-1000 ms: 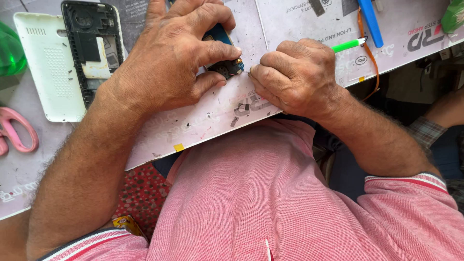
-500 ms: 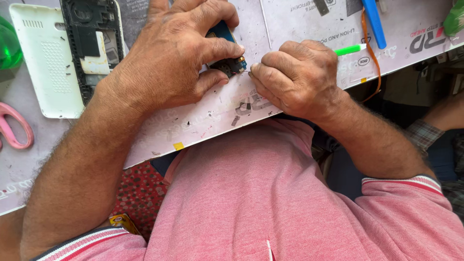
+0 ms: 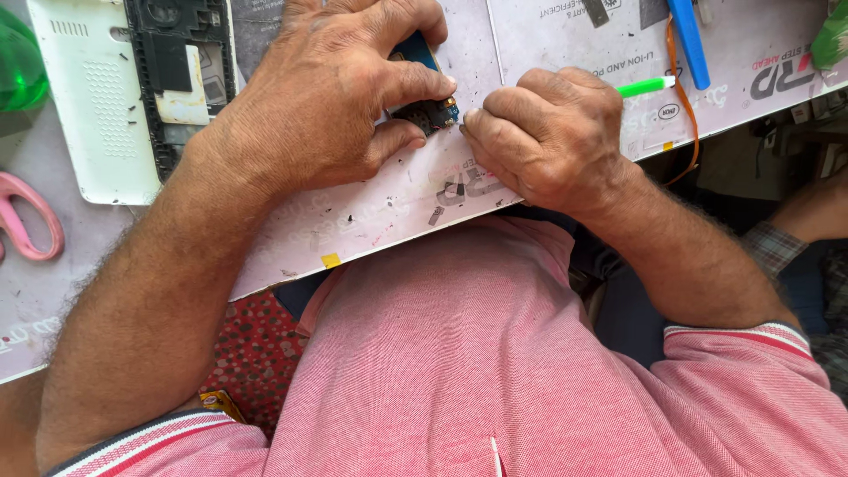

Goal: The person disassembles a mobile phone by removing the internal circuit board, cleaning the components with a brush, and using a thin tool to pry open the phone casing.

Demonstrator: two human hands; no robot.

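Fingers (image 3: 415,84) of the left hand (image 3: 327,97) are closed narrowly around a small blue circuit board (image 3: 426,110), which is pinned between thumb and forefinger against the white work mat (image 3: 371,212) near the table's front edge. Further left, pink scissors (image 3: 26,216) are seen at the mat's edge, a green object (image 3: 19,71) in the corner, and a white back cover (image 3: 97,132) with an opened dark phone body (image 3: 177,79) laid beside it, just beside the left wrist. Immediately right of the board, the right hand (image 3: 552,137) is curled into a tight fist around a green-handled tool (image 3: 645,87), whose tip is hidden at the board's edge; the knuckles almost touch the left thumb. Beyond it, an orange ribbon cable (image 3: 682,97) and a blue tool (image 3: 689,40) lie on the mat. At the far right, another person's arm (image 3: 817,212) in a checked sleeve is visible.
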